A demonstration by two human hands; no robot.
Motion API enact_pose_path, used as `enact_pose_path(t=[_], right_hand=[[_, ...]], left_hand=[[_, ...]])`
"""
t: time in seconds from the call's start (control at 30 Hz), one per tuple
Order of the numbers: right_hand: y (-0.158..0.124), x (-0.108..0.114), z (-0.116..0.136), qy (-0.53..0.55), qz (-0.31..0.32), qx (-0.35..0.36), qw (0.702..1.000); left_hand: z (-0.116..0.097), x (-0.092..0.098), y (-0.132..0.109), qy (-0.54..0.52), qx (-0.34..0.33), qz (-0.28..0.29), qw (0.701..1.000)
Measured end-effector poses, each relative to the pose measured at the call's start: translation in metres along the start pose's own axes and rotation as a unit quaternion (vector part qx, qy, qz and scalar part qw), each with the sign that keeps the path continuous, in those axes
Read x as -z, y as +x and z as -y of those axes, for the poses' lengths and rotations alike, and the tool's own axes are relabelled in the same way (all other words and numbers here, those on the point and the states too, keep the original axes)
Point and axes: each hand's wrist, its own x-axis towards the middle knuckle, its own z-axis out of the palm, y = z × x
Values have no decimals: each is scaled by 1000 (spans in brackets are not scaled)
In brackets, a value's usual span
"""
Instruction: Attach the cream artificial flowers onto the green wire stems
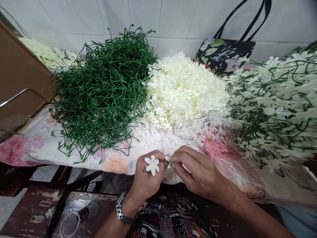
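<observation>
In the head view my left hand (pixel 148 183) is closed, and a white artificial flower (pixel 152 165) with narrow petals shows against its curled fingers. Most of that flower's stem is hidden inside the hand. The fingertips of my right hand (pixel 200 170) pinch a second, smaller-looking white blossom (pixel 168 161) right beside the left thumb and forefinger. Both hands meet just over the front edge of the floral cloth (pixel 91 162). Behind them lie a heap of green plastic stems (pixel 104 82) and a mound of loose cream-white petals (pixel 185 89).
On the right is a big pile of white flowers on green stems (pixel 279 105). A dark floral bag (pixel 225 54) leans against the tiled wall (pixel 177 19). A cardboard box (pixel 24 66) stands at the left; brown wooden stools (pixel 32 211) are below the cloth.
</observation>
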Motion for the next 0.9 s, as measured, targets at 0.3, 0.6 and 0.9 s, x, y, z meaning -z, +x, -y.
enact_pose_path(t=[0.3,0.6,0.9], right_hand=[[-3,1,-4,81,16,-38,996],[1,31,-2,76,21,-82,994],[0,27,-4,149,-73,-137,976]], left_hand=[[2,3,-1,4,-2,22,1000],[-16,1,-1,68,-40,-9,997],[-27,-5,-2,45,14,70,996]])
